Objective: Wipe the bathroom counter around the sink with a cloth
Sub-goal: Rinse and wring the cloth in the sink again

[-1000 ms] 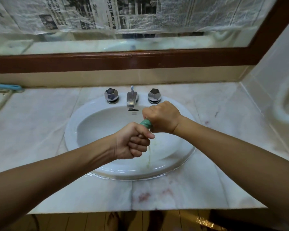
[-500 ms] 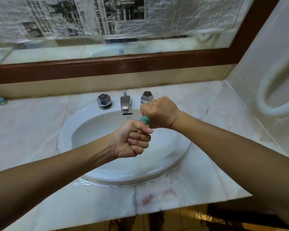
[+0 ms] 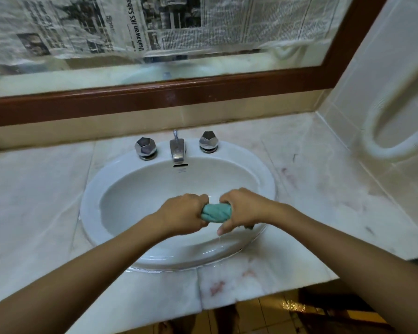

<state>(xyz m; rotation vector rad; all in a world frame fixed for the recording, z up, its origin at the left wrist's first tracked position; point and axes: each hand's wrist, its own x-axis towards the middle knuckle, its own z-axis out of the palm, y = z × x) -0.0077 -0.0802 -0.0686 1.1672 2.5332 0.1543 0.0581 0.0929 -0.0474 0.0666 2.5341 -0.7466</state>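
Observation:
A rolled-up teal cloth (image 3: 216, 212) stretches between my two hands above the white oval sink (image 3: 121, 179). My left hand (image 3: 182, 213) grips its left end and my right hand (image 3: 245, 209) grips its right end, knuckles up, side by side. Only the short middle part of the cloth shows; the ends are hidden inside my fists. A drop of water hangs under my right thumb. The pale marble counter (image 3: 34, 201) surrounds the sink and carries pink stains at the front and right.
A chrome faucet (image 3: 177, 150) with two faceted knobs (image 3: 145, 147) (image 3: 209, 141) stands at the back of the sink. A brown-framed mirror (image 3: 155, 92) with newspaper stuck on it rises behind. A tiled wall with a white curved fixture (image 3: 384, 141) bounds the right side.
My hands have turned from one behind the other to side by side and come nearer the sink's front. More of the cloth shows between them.

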